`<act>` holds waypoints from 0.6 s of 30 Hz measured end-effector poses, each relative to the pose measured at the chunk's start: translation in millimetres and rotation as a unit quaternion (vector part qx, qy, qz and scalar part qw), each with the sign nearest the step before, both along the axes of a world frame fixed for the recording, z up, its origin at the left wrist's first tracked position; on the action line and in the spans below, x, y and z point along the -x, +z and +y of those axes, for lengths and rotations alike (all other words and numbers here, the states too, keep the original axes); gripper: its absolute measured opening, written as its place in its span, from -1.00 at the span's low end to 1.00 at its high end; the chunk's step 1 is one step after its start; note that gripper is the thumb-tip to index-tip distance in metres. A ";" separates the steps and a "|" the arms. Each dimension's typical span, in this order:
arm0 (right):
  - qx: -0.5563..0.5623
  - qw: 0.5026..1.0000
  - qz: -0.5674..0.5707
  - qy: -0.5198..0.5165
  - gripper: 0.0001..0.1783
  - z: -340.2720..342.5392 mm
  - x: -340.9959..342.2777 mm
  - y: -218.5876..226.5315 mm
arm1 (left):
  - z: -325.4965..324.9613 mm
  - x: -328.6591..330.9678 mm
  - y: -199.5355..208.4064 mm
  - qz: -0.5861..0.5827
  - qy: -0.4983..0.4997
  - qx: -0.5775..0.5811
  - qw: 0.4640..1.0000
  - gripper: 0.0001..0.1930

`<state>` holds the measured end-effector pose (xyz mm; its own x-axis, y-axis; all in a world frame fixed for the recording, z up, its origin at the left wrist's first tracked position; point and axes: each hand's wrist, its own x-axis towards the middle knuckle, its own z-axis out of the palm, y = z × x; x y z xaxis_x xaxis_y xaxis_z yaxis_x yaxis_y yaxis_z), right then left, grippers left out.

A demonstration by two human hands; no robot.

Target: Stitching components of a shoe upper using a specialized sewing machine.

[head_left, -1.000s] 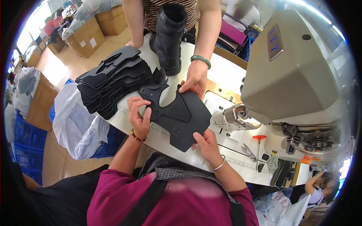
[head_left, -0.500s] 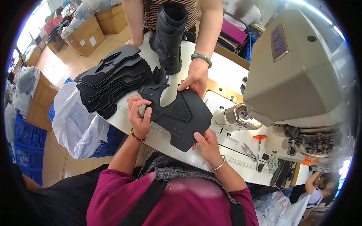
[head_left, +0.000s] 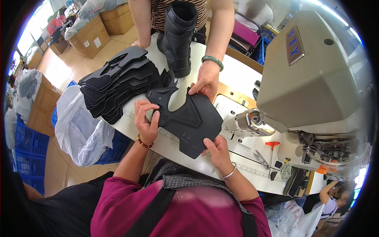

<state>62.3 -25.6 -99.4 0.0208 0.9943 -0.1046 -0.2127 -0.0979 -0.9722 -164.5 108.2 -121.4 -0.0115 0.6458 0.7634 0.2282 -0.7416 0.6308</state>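
Between my two hands is a flat black boot upper piece [head_left: 187, 120], with a raised panel sewn or moulded along its top edge. My left hand [head_left: 146, 118] pinches its left end between thumb and fingers. At its lower right corner, my right hand [head_left: 217, 152] grips it with the thumb on top. A co-worker's hand [head_left: 206, 81] with a green bangle holds the same piece by its upper edge. Just beyond it a finished black boot [head_left: 177, 43] stands upright on the white table [head_left: 158, 148]. A stack of similar black pieces [head_left: 118, 83] lies to the left.
A sewing machine [head_left: 312, 79] rises at the right, its needle area beside the piece. Scissors [head_left: 261, 158], a red-handled tool [head_left: 272, 145] and a thread coil [head_left: 286, 172] lie near the table's right end. A plastic-lined blue crate [head_left: 114, 148] stands left of the table.
Almost nothing differs. The view has shifted very slightly, and all three hands keep hold of the black piece.
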 end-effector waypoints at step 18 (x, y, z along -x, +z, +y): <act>-0.003 1.000 0.008 0.000 -0.80 -0.2 0.4 -0.8 | 0.2 -1.2 0.6 -0.008 -0.003 0.005 1.000 -0.87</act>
